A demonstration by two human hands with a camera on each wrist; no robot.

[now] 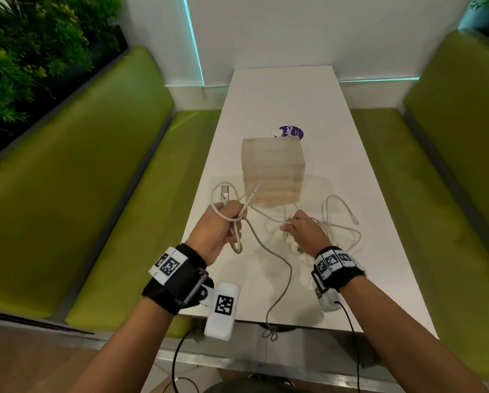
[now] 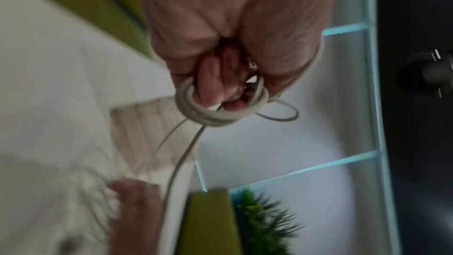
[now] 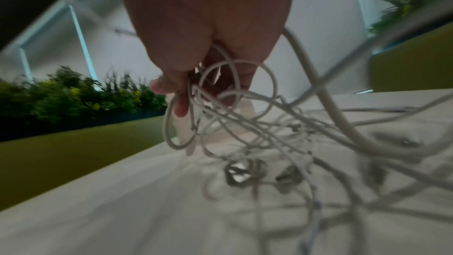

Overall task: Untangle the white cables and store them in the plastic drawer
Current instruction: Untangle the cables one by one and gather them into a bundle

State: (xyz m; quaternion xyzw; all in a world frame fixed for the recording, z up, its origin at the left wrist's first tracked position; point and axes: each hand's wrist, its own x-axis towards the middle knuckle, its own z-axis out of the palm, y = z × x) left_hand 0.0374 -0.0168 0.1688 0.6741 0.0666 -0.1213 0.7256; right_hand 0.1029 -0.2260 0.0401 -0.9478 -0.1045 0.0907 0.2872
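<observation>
plastic drawer (image 2: 147, 131): blurred | round purple label (image 1: 292, 132) half hidden (text unreadable)

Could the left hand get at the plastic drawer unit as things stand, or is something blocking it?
Probably yes for reach: the plastic drawer unit stands just beyond the left hand, nothing between. But that hand grips coiled white cables, so it is not free to pull a drawer.

Both forearms reach forward side by side, each wrist strapped in a black band carrying coded white markers. The left hand (image 1: 222, 231) is raised a little, fingers (image 2: 208, 82) curled tight into a fist with the thumb side up. The right hand (image 1: 305, 232) sits lower and further right, knuckles up, fingers (image 3: 181, 104) bent downward and pinched together at the tips
</observation>
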